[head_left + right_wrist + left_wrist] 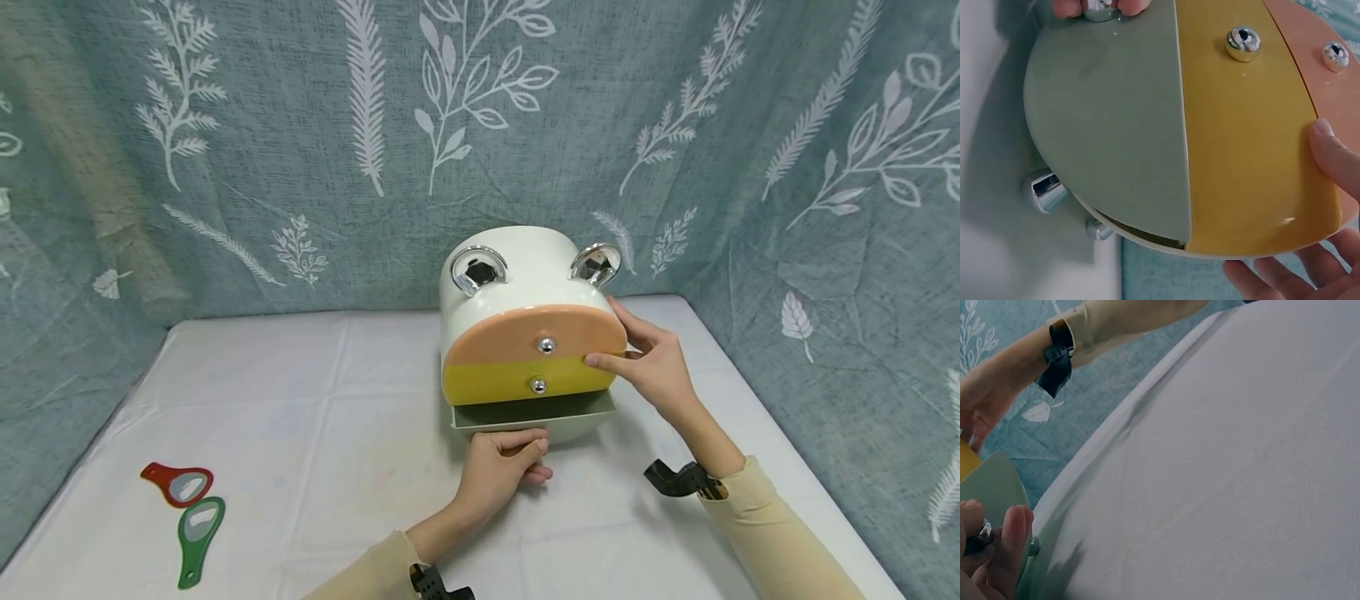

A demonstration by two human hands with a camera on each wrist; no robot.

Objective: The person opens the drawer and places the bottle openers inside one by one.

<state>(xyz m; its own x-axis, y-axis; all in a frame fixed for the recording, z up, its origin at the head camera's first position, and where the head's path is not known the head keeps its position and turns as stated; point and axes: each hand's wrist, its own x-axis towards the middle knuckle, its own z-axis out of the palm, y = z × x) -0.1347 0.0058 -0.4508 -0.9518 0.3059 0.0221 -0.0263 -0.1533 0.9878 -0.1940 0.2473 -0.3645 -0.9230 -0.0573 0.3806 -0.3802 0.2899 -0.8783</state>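
Note:
A rounded white storage box (517,262) with three drawers stands towards the back of the table. Its top drawer front (495,337) is orange, the middle one yellow (487,383); both are closed. The bottom green drawer (1110,119) is pulled out part way, and its dark inside shows in the head view. My left hand (495,475) pinches that drawer's silver knob (1101,9) between its fingers. My right hand (660,367) grips the box's right side, thumb on the yellow front, fingers around the side wall.
A red magnifying glass (180,483) and a green magnifying glass (198,542) lie at the table's left front. Two round silver pieces (480,267) stick up from the box top. Patterned curtain (300,125) hangs behind and beside the white-covered table (300,400).

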